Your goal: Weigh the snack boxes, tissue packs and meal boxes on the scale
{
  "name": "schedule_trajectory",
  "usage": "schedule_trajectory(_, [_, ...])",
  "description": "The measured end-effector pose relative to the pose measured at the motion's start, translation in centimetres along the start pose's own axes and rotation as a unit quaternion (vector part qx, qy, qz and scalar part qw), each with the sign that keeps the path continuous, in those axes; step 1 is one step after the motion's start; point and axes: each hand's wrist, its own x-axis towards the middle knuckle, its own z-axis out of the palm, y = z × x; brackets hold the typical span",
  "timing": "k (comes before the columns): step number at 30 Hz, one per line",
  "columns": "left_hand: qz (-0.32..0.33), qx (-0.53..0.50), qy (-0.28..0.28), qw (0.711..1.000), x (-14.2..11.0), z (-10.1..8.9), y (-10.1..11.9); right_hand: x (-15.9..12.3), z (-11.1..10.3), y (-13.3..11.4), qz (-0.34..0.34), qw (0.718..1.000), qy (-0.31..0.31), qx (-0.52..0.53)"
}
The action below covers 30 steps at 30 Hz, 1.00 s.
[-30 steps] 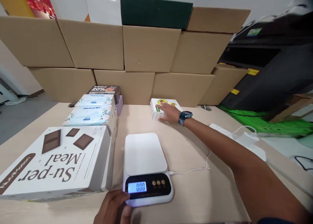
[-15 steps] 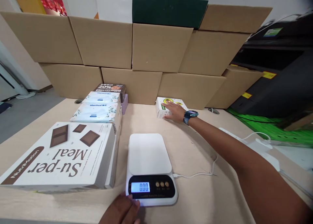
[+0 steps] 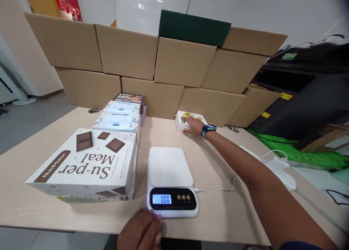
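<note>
A white digital kitchen scale [image 3: 170, 166] stands before me, its lit display reading 0.00 and its weighing plate bare. My left hand [image 3: 140, 228] rests with curled fingers at the scale's near left corner; I see nothing in it. My right hand [image 3: 194, 126], with a watch on the wrist, reaches forward to a small white box [image 3: 180, 123] with green and yellow round pictures. Its fingers lie over the top and its thumb is at the near side, gripping the box, which stands on the table. The hand hides part of the box.
Left of the scale sits a large Su-per Meal box [image 3: 89, 159]; behind it are tissue packs [image 3: 117, 119] and a dark box [image 3: 131, 98]. Stacked cardboard boxes [image 3: 152, 97] wall off the table's back. A white cable [image 3: 215, 190] runs right from the scale, near a power strip [image 3: 275, 170].
The camera view has shifted slightly, showing more of the table's near edge. Both hands keep their places at the scale and the small white box.
</note>
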Motion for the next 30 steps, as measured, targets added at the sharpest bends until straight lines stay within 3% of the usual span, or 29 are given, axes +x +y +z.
schedule_trajectory(6, [0.062, -0.046, 0.068, 0.995, 0.3, -2.5, -0.1, -2.2, -0.7, -2.7, 0.045, 0.996, 0.015, 0.073])
schedule_trajectory(8, [0.035, -0.009, 0.110, 0.993, -0.8, -4.2, -0.9, -4.3, -1.0, -4.4, 0.024, 0.992, 0.034, 0.117])
schedule_trajectory(10, [-0.024, 0.056, 0.198, 0.978, -1.5, -6.2, -2.5, -7.0, -1.4, -6.9, -0.012, 0.984, 0.065, 0.166])
schedule_trajectory(12, [-0.082, 0.100, 0.311, 0.941, -1.2, -8.1, -4.8, -10.1, -1.8, -10.2, -0.041, 0.949, 0.098, 0.295])
schedule_trajectory(14, [-0.156, 0.067, 0.385, 0.907, 0.3, -9.6, -7.5, -13.3, -2.4, -14.2, -0.033, 0.844, 0.084, 0.529])
schedule_trajectory(16, [-0.249, -0.025, 0.343, 0.905, 2.2, -10.7, -10.4, -15.9, -3.0, -18.6, 0.002, 0.730, 0.001, 0.683])
schedule_trajectory(17, [-0.270, -0.049, 0.313, 0.909, 3.0, -11.0, -11.6, -17.0, -3.4, -20.8, 0.022, 0.691, -0.037, 0.722])
schedule_trajectory(20, [-0.313, -0.218, 0.182, 0.906, 3.9, -11.0, -14.3, -18.5, -4.2, -26.6, 0.063, 0.612, -0.066, 0.786])
schedule_trajectory(23, [-0.321, -0.361, 0.100, 0.870, 2.9, -10.4, -15.1, -18.3, -4.4, -30.2, -0.014, 0.579, -0.023, 0.815])
schedule_trajectory(26, [-0.313, -0.350, 0.091, 0.878, 1.7, -10.2, -15.2, -17.8, -4.3, -31.3, -0.096, 0.562, 0.001, 0.822])
schedule_trajectory(30, [-0.299, -0.314, 0.101, 0.895, 1.8, -10.7, -14.8, -17.8, -4.8, -31.3, -0.097, 0.551, 0.027, 0.828])
